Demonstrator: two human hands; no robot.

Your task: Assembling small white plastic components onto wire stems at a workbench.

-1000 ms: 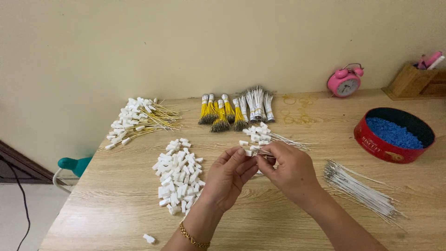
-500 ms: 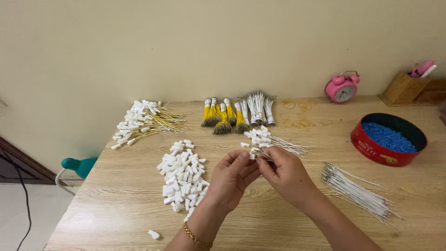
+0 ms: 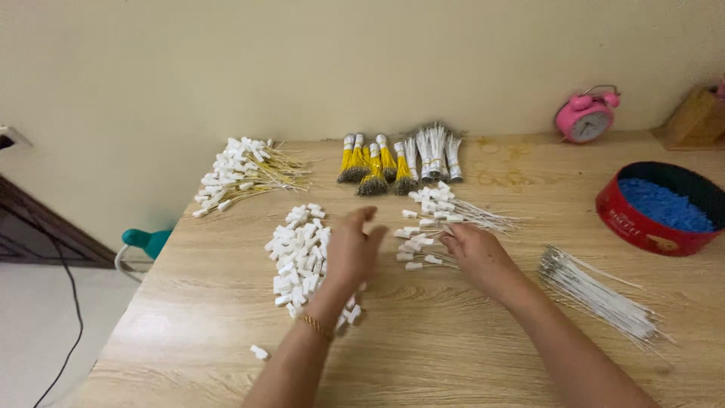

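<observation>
My left hand (image 3: 353, 253) hovers over the heap of loose white caps (image 3: 297, 253) on the worktop (image 3: 453, 347), fingers spread apart and holding nothing. My right hand (image 3: 477, 253) rests palm down at the pile of white-capped wires (image 3: 442, 219); I cannot tell whether its fingers pinch one. Bare wires (image 3: 596, 295) lie to the right.

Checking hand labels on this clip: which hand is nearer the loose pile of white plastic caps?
Left. The left hand hovers against the right edge of the white cap pile, overlapping it. The right hand is farther right, at the white-tipped wires.
</observation>
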